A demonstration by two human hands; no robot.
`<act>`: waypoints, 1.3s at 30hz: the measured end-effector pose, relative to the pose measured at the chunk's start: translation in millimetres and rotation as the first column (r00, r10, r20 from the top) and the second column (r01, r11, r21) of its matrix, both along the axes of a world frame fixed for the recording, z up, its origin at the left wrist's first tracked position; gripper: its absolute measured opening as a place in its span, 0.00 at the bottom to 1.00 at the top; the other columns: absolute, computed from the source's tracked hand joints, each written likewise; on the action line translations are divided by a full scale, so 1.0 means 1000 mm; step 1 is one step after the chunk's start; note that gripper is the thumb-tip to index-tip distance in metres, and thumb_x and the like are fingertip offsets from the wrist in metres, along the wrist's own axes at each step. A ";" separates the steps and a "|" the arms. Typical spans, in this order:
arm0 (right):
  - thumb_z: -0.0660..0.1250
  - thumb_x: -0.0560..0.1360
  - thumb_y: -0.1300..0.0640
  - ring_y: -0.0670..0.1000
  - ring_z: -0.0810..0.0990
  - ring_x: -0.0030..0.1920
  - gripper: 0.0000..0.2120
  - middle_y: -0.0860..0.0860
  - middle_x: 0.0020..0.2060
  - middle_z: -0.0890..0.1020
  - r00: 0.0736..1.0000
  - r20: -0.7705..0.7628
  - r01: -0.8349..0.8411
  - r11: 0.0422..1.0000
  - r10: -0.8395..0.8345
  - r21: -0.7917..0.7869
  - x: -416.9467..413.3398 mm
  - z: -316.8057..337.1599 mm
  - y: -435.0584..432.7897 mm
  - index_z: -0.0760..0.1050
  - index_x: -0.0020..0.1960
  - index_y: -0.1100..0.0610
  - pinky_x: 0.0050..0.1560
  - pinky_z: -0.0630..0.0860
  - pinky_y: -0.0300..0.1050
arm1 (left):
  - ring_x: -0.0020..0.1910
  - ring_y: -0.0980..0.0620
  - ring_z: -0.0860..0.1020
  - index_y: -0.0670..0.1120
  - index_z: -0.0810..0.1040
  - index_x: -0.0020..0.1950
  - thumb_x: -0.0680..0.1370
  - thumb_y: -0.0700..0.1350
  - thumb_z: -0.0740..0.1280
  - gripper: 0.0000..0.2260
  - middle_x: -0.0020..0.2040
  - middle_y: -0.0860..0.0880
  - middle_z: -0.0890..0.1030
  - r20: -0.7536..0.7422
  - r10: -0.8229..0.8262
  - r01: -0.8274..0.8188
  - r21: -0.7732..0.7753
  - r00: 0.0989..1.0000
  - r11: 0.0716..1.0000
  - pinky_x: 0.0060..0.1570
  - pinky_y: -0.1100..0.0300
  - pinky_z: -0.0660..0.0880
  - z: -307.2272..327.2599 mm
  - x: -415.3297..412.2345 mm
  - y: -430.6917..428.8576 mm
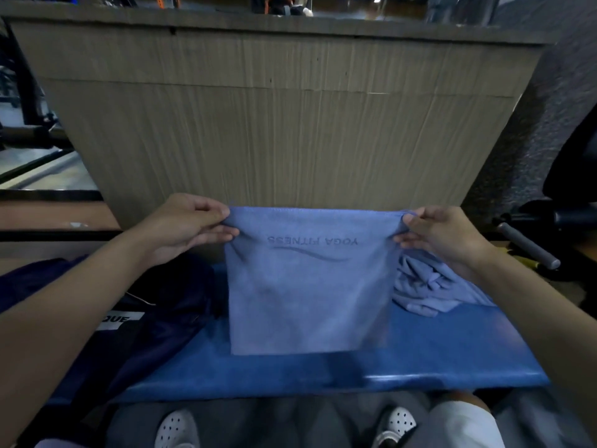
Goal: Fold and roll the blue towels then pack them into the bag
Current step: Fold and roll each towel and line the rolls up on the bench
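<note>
I hold a light blue towel (310, 292) up by its two top corners, so it hangs flat over the blue bench (436, 357). The print "YOGA FITNESS" reads upside down near its top edge. My left hand (190, 224) pinches the top left corner. My right hand (442, 231) pinches the top right corner. More crumpled light blue towel cloth (429, 286) lies on the bench behind the hanging towel, to the right. A dark navy bag (139, 318) with a white label lies on the bench at the left.
A wood-grain counter panel (284, 124) rises right behind the bench. A grey metal bar (529, 247) and black equipment lie on the floor at the right. My shoes (176, 430) and a knee show below the bench's front edge.
</note>
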State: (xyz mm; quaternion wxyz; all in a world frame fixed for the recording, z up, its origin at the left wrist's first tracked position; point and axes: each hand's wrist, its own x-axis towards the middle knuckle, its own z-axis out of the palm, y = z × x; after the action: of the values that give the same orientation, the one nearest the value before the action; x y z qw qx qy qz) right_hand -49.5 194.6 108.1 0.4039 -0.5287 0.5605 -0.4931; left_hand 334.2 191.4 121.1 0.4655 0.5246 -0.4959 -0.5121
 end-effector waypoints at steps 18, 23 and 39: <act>0.67 0.76 0.66 0.48 0.78 0.36 0.06 0.51 0.31 0.81 0.956 -0.232 -0.125 0.963 0.182 0.240 -0.026 -0.145 0.050 0.77 0.41 0.61 0.37 0.71 0.41 | 0.47 0.46 0.85 0.41 0.81 0.51 0.78 0.37 0.68 0.03 0.46 0.39 0.84 0.283 -0.116 0.102 0.065 0.952 0.993 0.41 0.60 0.81 -0.145 0.006 0.040; 0.69 0.76 0.63 0.46 0.70 0.34 0.11 0.48 0.28 0.74 0.902 -0.312 -0.169 0.908 0.299 0.383 -0.034 -0.176 0.084 0.78 0.35 0.57 0.36 0.67 0.40 | 0.41 0.46 0.86 0.42 0.79 0.48 0.78 0.37 0.68 0.02 0.39 0.45 0.85 0.392 -0.321 0.218 0.287 0.862 0.933 0.38 0.60 0.80 -0.188 0.012 0.071; 0.66 0.79 0.61 0.49 0.74 0.37 0.09 0.53 0.33 0.78 0.970 -0.243 0.060 0.988 -0.024 0.140 -0.007 -0.198 0.006 0.77 0.40 0.60 0.40 0.70 0.45 | 0.33 0.60 0.76 0.41 0.81 0.41 0.78 0.35 0.68 0.07 0.35 0.48 0.82 0.440 0.122 -0.083 -0.107 0.890 0.991 0.41 0.60 0.75 -0.210 -0.015 0.005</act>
State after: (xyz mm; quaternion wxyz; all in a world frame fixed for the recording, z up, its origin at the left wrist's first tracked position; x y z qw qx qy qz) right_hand -56.2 200.1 -89.5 0.3600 -0.5416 0.6511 -0.3913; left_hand 319.4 196.7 -88.8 0.3882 0.6327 -0.5823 -0.3315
